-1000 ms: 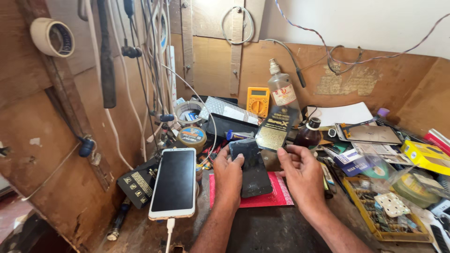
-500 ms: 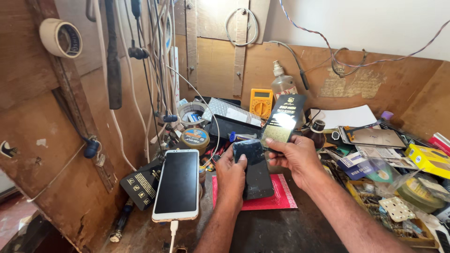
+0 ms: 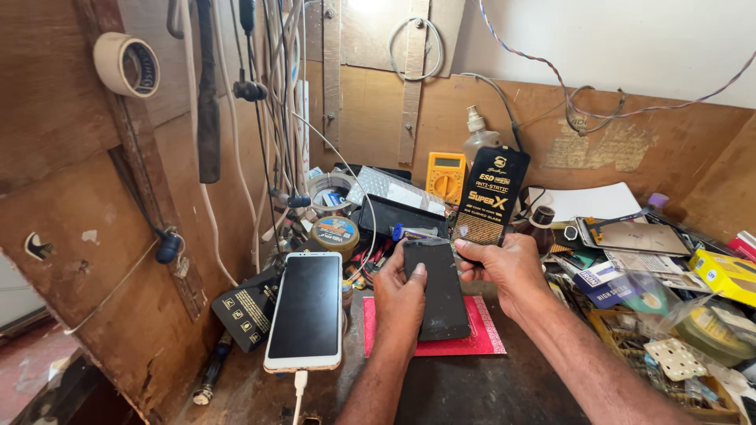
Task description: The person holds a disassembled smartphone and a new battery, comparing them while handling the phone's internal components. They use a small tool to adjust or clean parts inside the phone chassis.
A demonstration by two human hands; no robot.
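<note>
A dark phone [image 3: 438,293] lies face up on a red mat [image 3: 482,334] at the middle of the bench. My left hand [image 3: 398,299] rests on the phone's left edge with the thumb on its top corner. My right hand [image 3: 504,267] holds a black flat package with gold print [image 3: 490,197] upright, just right of and above the phone. A white phone with a dark screen [image 3: 305,310] leans at the left, a cable plugged into its lower end.
A yellow multimeter [image 3: 446,176], a clear bottle [image 3: 477,135], tape rolls [image 3: 331,190] and a round tin [image 3: 335,233] crowd the back. Cables hang on the wooden wall at left. Boxes, a yellow box [image 3: 726,272] and loose parts fill the right side.
My right hand picked up the black package from the back of the bench and raised it upright beside the dark phone. My left hand stayed on the phone.
</note>
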